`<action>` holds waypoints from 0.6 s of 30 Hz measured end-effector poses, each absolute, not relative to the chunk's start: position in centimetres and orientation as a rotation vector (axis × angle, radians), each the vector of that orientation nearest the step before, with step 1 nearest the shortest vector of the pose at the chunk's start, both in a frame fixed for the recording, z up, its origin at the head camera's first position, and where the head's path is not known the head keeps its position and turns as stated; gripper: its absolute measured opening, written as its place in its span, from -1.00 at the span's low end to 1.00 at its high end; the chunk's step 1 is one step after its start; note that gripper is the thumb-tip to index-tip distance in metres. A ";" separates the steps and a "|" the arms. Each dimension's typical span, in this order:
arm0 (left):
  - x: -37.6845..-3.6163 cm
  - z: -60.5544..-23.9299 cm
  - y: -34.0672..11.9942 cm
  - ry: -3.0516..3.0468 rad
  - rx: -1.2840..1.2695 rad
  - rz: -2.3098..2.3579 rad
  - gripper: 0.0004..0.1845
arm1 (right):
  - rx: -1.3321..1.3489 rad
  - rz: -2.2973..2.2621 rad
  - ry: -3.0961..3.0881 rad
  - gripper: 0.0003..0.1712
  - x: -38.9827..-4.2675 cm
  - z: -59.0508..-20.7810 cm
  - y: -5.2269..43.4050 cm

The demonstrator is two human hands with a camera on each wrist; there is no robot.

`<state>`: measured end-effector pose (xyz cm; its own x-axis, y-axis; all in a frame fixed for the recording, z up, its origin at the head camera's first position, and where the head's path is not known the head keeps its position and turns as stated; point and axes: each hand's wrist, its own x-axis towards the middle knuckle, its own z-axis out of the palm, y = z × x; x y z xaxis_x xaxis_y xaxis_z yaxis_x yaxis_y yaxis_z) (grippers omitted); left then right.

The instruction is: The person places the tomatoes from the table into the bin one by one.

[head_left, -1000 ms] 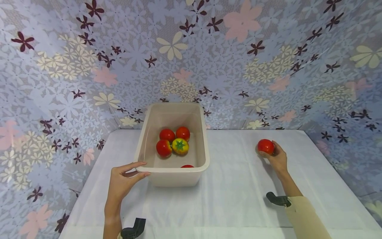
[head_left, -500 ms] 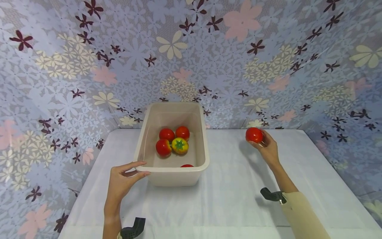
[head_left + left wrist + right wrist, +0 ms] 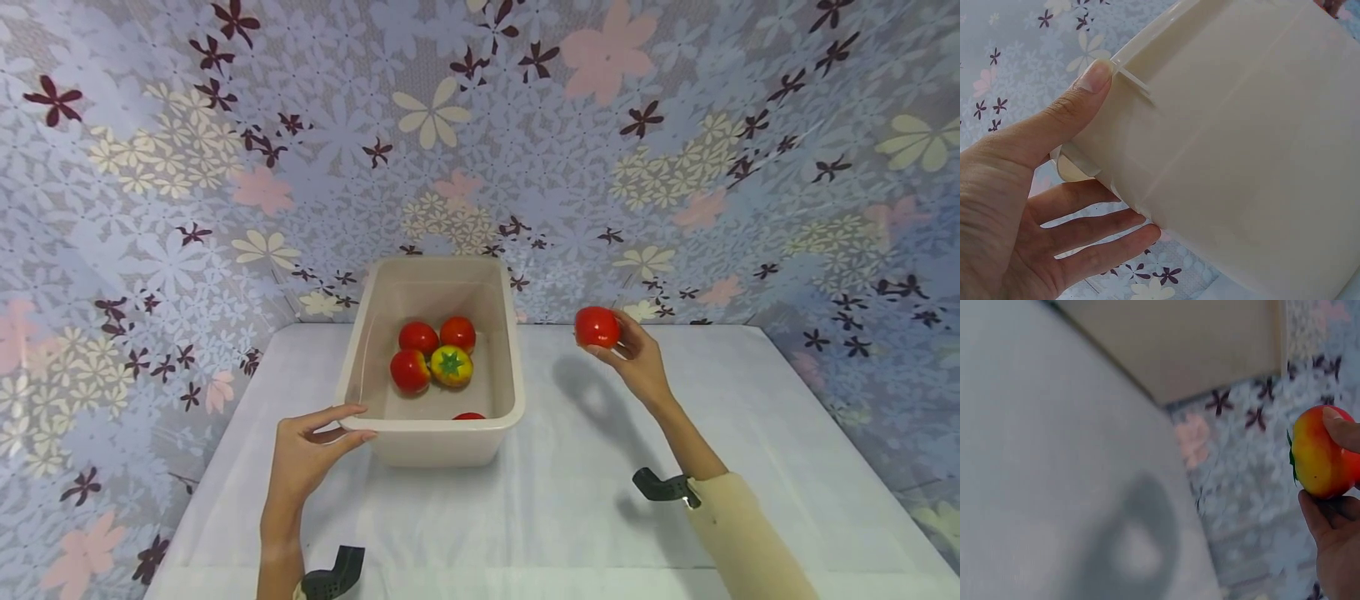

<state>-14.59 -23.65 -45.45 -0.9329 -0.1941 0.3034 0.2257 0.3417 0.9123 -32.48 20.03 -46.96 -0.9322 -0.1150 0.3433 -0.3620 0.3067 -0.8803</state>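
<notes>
My right hand (image 3: 642, 363) holds a red tomato (image 3: 597, 326) above the table, right of a beige plastic bin (image 3: 442, 446). In the right wrist view the tomato (image 3: 1315, 456) shows a yellow side and green leaves, with thumb and fingers round it. At the bin's near left corner, my left hand (image 3: 300, 458) grips the rim. The left wrist view has the thumb (image 3: 1069, 115) on the rim and the other fingers beneath it, against the outer wall. Several tomatoes (image 3: 411, 372) lie inside the bin; one (image 3: 469, 416) is mostly hidden behind the near wall.
A pale cloth covers the table (image 3: 570, 500). Behind and on both sides stand walls of flowered sheeting (image 3: 525, 167). Black wrist camera mounts (image 3: 663, 485) stick out from both forearms.
My right hand has lifted the tomato off the table's right side and carried it left toward the bin. The left hand has stayed on the rim.
</notes>
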 end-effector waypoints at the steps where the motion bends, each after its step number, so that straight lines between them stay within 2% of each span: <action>1: -14.6 -45.4 -23.7 -2.252 -0.027 -1.618 -0.64 | 0.463 1.690 -2.346 -0.18 -32.4 -46.7 19.6; 18: -14.5 -45.4 -23.5 -2.278 0.025 -1.597 -0.62 | 0.783 1.754 -2.244 -0.19 -30.3 -42.9 13.3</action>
<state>-14.49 -23.48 -45.37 -0.9358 -0.2164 0.2782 0.1877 0.3619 0.9131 -30.30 13.35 -42.95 -0.8430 -0.2882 0.4543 -0.5104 0.1616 -0.8446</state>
